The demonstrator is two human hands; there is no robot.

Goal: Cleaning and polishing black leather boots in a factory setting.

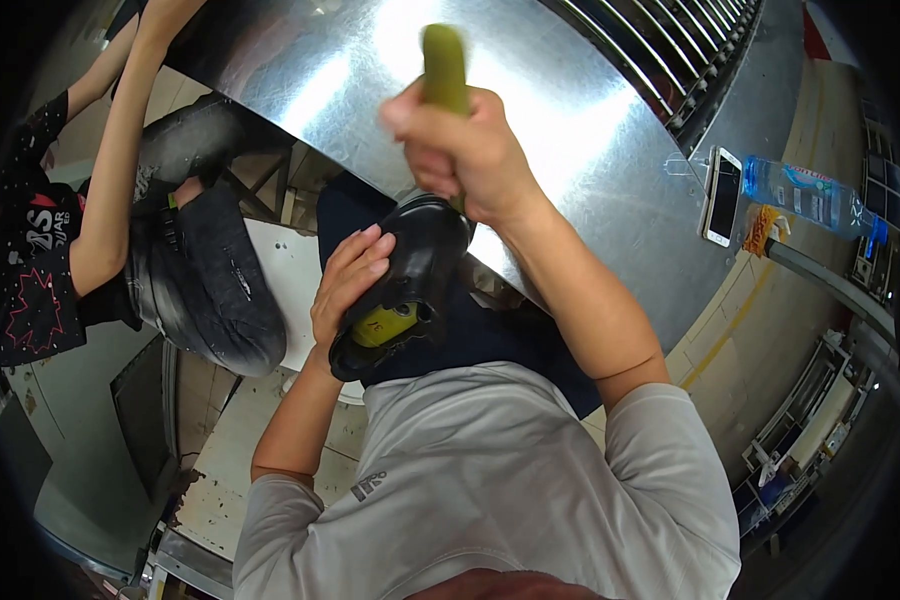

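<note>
A black glossy shoe (410, 255) rests over my lap at the table's near edge, toe toward the table. Inside its opening shows a yellow-green shoe last (388, 325). My left hand (348, 275) holds the shoe from the left, fingers laid along its upper. Above the toe, my right hand (465, 150) is closed round a yellow-green, round-ended handle (444, 70) that sticks up out of the fist. Motion blurs that hand, and the handle's lower end is mostly hidden at the shoe's toe.
A shiny metal table (600, 200) lies ahead, with a rack of metal bars (660, 50) beyond. At its right edge are a phone (722, 197) and a plastic bottle (805, 195). Another person's arm (120, 150) and legs (210, 270) are close on the left.
</note>
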